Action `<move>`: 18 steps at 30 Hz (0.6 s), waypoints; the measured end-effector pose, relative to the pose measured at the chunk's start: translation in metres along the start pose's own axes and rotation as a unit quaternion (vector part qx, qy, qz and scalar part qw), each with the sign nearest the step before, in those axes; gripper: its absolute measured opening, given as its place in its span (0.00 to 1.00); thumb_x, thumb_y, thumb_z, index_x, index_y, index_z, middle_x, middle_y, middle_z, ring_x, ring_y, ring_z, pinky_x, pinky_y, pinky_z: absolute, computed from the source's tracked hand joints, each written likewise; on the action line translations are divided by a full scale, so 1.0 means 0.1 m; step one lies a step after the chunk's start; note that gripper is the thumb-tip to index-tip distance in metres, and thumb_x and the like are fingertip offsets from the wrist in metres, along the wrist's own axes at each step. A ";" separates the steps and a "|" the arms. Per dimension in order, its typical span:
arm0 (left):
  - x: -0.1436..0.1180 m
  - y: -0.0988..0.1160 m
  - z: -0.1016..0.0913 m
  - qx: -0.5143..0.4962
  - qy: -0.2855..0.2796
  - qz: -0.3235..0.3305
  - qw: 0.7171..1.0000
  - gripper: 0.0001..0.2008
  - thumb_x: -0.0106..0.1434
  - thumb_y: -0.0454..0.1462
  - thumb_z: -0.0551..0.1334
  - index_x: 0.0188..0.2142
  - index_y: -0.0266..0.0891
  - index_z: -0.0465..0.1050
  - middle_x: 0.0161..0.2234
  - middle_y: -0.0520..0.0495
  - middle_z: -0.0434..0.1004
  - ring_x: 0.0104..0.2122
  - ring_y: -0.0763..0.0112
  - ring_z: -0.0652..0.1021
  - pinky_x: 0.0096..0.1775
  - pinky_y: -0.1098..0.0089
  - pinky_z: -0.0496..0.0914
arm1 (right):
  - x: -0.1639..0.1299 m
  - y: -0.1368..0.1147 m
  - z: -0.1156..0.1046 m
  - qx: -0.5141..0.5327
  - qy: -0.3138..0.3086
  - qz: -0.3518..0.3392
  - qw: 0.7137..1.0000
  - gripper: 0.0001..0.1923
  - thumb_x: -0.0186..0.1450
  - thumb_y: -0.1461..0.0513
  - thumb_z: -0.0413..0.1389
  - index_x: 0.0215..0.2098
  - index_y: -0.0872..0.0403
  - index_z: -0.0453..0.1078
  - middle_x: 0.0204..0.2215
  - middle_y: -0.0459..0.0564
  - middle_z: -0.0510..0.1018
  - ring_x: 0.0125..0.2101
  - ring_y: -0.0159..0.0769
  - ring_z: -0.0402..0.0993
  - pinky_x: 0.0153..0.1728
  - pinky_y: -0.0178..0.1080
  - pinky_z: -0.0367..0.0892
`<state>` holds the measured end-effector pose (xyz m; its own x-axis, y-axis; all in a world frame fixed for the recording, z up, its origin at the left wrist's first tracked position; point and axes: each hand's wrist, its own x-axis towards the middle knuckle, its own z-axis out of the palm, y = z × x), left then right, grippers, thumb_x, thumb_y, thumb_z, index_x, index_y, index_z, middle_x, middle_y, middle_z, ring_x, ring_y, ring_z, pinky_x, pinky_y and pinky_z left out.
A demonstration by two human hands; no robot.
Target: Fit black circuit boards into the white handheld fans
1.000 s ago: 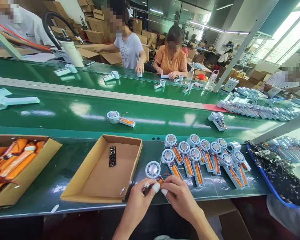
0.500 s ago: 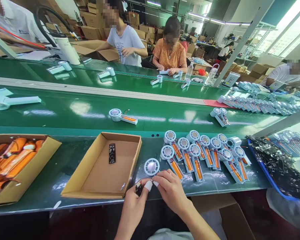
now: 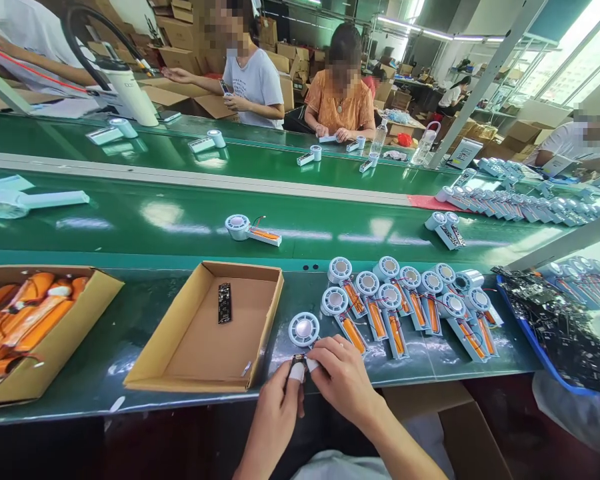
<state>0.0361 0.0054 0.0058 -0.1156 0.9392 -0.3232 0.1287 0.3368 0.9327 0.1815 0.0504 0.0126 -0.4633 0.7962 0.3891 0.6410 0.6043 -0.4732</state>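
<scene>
**Board pinched at the table edge**

My left hand (image 3: 275,413) and right hand (image 3: 343,383) meet, fingertips pinching a small dark board (image 3: 297,363) between them. A fan (image 3: 304,329) lies just beyond my hands; the tray (image 3: 260,333) sits left.

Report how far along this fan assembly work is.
Done, it seems: a cluster of open fans with orange cells lies on the bench. In hand: left hand and right hand pinch a small dark circuit board beside one fan head. Left: one board in the cardboard tray.
</scene>
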 end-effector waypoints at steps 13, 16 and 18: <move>0.02 -0.20 0.00 0.267 0.104 0.289 0.914 0.16 0.71 0.37 0.47 0.40 0.41 0.75 0.34 0.40 0.83 0.34 0.58 0.84 0.33 0.64 0.78 | 0.04 -0.18 -0.03 -0.110 -0.037 0.004 0.993 0.12 0.66 0.72 0.52 0.29 0.51 0.65 0.28 0.48 0.73 0.29 0.38 0.69 0.31 0.38 0.63; 0.05 -0.20 -0.06 0.311 0.070 0.306 0.897 0.17 0.70 0.34 0.47 0.43 0.41 0.75 0.34 0.40 0.82 0.33 0.58 0.84 0.32 0.65 0.77 | 0.07 -0.15 -0.07 -0.066 -0.056 0.030 0.996 0.10 0.65 0.72 0.55 0.31 0.51 0.68 0.30 0.46 0.75 0.30 0.37 0.71 0.33 0.36 0.64; 0.07 -0.19 -0.12 0.316 0.050 0.313 0.895 0.17 0.69 0.32 0.47 0.45 0.40 0.74 0.35 0.40 0.83 0.35 0.58 0.84 0.33 0.64 0.78 | 0.08 -0.11 -0.11 -0.027 -0.067 0.037 0.997 0.09 0.65 0.72 0.55 0.35 0.52 0.71 0.32 0.46 0.77 0.32 0.36 0.73 0.35 0.35 0.66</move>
<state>0.0215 0.0049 -0.0123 0.0896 0.9571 0.2755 0.7258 -0.2522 0.6400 0.1777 0.0495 0.0298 -0.4892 0.8375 0.2434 0.7068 0.5442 -0.4520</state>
